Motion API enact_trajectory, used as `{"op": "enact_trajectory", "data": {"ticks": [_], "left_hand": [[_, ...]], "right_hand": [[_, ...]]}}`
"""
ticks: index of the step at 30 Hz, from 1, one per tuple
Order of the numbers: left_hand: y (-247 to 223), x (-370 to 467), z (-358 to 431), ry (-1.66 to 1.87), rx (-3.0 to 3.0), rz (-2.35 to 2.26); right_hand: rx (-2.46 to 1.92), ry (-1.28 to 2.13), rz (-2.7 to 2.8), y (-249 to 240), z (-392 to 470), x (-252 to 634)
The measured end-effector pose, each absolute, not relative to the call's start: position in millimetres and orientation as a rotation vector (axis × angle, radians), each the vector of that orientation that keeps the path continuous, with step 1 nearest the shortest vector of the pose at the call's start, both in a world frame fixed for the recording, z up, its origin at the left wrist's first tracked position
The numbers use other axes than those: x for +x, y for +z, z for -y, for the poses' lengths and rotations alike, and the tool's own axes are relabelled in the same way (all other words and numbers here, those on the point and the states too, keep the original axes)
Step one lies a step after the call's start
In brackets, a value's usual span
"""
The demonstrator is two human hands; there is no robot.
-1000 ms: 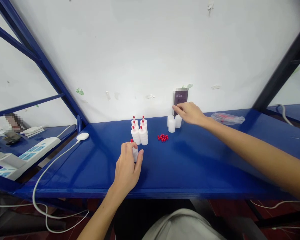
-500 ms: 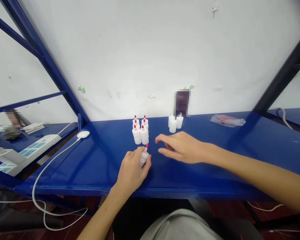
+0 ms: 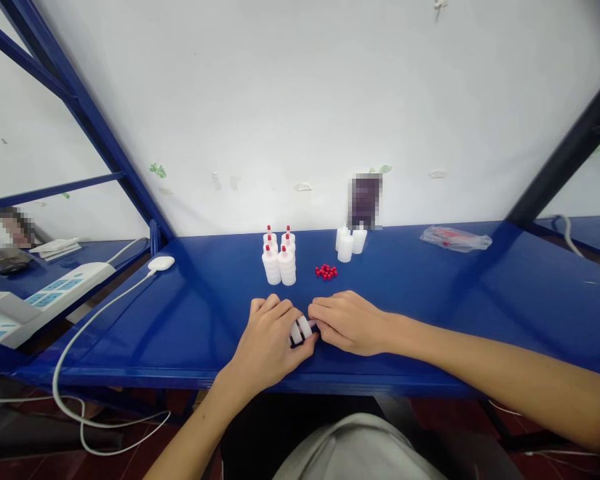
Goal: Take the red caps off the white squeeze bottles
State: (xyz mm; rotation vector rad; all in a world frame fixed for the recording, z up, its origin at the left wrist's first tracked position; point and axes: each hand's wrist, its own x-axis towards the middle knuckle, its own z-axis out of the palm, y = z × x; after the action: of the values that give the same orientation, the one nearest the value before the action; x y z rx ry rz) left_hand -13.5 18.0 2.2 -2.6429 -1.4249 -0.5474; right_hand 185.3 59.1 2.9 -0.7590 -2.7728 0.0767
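My left hand [image 3: 273,337] is wrapped around a small white squeeze bottle [image 3: 301,330], which lies tilted with its nozzle toward the right. The closed fingers of my right hand [image 3: 353,322] pinch at the tip of that bottle; they hide its red cap. Just beyond both hands, a small pile of red caps [image 3: 326,272] lies on the blue table [image 3: 215,300]. To the left of the pile stand several white bottles with red tips [image 3: 280,263], set in two rows.
Three white bottles [image 3: 345,249] without visible red tips stand behind the caps. A clear plastic bag [image 3: 455,239] with red inside lies at the back right. A white plug-like device [image 3: 161,264] with a cable sits at left, near a power strip [image 3: 55,297].
The bottle in my left hand has tipped from near upright toward the right. My right hand has come down and closed at its tip, uncovering the red caps.
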Motion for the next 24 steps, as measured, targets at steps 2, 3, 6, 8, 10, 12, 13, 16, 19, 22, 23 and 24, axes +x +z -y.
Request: {"op": "enact_trajectory", "data": {"ticks": [2,3,6,8,10,12,13,16,19,22,23,24], "left_hand": [[0,-13,-20,-0.524,-2.670,1.432],[0,-13,-20,-0.514,-2.686,1.437],[-1,-12,-20,-0.477,-2.699,1.466],[-2,-12,-19,-0.452,-2.671,1.493],[-4,-11,-18,-0.426,-2.645,1.516],[-5,-10,-17,-0.414,-2.632,1.528],[-5,-9,-17,-0.410,-2.629,1.533],[-5,-8,-17,-0.395,-2.609,1.562],[-4,-6,-17,-0.399,-2.584,1.613],[-4,-5,-17,-0.410,-2.588,1.618],[-4,-5,-17,-0.408,-2.589,1.607],[-4,-5,-17,-0.406,-2.587,1.595]], "right_hand": [[-0.789,0.080,2.805,4,-59,184],[-0.800,0.087,2.817,5,-58,184],[-0.843,0.082,2.835,6,-56,181],[-0.888,0.055,2.843,6,-54,179],[-0.939,0.011,2.857,7,-52,177],[-0.997,-0.034,2.866,9,-49,175],[-1.029,-0.053,2.866,9,-48,174],[-1.109,-0.102,2.852,11,-46,172],[-1.103,-0.159,2.841,11,-46,170],[-1.097,-0.213,2.832,10,-47,169],[-1.097,-0.239,2.833,10,-47,169],[-1.095,-0.269,2.837,9,-47,168]]}}
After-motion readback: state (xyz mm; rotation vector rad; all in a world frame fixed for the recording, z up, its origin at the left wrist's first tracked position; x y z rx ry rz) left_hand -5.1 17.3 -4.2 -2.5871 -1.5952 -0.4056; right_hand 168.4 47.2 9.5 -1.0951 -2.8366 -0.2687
